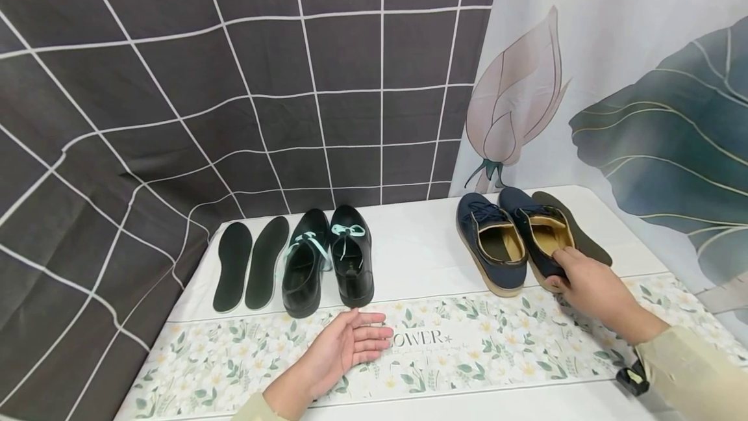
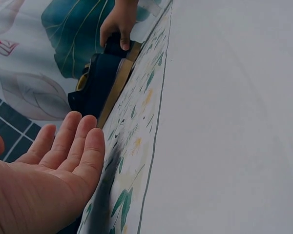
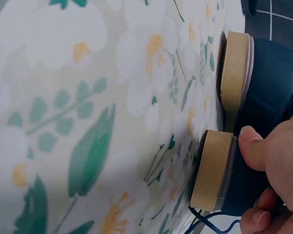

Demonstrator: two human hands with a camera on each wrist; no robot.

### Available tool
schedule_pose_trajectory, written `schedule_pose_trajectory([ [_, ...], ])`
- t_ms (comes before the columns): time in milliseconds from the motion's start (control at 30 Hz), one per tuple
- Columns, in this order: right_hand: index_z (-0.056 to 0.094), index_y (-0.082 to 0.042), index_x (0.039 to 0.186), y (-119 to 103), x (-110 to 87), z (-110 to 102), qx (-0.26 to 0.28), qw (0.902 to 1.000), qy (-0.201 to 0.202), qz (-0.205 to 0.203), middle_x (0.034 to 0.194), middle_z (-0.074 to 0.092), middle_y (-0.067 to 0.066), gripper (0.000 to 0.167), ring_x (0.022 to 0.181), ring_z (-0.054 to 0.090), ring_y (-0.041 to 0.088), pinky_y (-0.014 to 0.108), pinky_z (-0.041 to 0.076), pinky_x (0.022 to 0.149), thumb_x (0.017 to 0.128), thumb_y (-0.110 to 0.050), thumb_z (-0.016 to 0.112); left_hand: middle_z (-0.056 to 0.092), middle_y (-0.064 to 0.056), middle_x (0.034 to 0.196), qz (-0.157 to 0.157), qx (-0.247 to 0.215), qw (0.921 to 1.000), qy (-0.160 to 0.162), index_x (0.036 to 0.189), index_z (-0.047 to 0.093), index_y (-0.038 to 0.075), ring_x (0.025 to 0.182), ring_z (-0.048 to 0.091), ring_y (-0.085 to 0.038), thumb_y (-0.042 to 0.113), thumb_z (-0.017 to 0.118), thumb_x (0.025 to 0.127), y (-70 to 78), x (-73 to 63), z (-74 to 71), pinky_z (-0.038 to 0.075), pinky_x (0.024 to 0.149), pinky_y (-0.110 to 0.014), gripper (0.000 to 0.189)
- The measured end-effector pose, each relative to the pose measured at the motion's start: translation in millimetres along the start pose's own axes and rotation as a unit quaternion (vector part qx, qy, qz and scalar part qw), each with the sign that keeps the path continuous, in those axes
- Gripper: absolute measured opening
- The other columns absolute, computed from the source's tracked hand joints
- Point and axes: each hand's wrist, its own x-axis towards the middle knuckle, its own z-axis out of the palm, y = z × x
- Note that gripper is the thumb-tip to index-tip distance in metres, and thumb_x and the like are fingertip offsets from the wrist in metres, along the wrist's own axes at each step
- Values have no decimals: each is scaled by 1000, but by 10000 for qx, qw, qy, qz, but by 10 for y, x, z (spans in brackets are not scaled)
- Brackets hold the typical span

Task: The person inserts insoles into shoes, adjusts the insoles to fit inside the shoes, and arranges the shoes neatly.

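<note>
My right hand (image 1: pixel 590 288) grips the heel of a navy lace-up shoe (image 1: pixel 519 205), its thumb pressed on the back in the right wrist view. That shoe shows a tan lining. Beside it stands the other navy shoe (image 1: pixel 502 275), with a dark footbed inside. A dark insole (image 1: pixel 587 242) lies flat along the held shoe's right side, partly hidden by shoe and hand. My left hand (image 1: pixel 345 349) holds nothing; its palm faces up, fingers extended, over the floral strip just in front of two black shoes (image 1: pixel 358 288) with mint-green laces.
Two dark insoles (image 1: pixel 232 268) lie side by side left of the black shoes. A white table cover (image 1: pixel 415 245) with a floral band runs beneath everything. Behind hang a dark grid-patterned cloth (image 1: pixel 350 115) and a pale flower-printed curtain (image 1: pixel 584 70).
</note>
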Motion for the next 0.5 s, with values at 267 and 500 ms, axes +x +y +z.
schedule_pose_trajectory([
  [267,54,-6,93,8,-16,29,14,9998,171,-47,84,52,6,27,65,44,17,35,39,56,84,-13,79,55,-27,140,2,-15,10000,-30,147,36,-10,125,60,-30,44,25,108,-14,-28,-16,51,99,-32,68],
  [500,54,-6,91,10,-41,41,72,9994,340,-71,82,51,4,29,65,43,16,34,38,56,82,-12,80,55,-26,141,-39,17,10000,33,147,37,-10,128,58,-31,44,29,107,-5,-40,-25,49,100,-32,67],
])
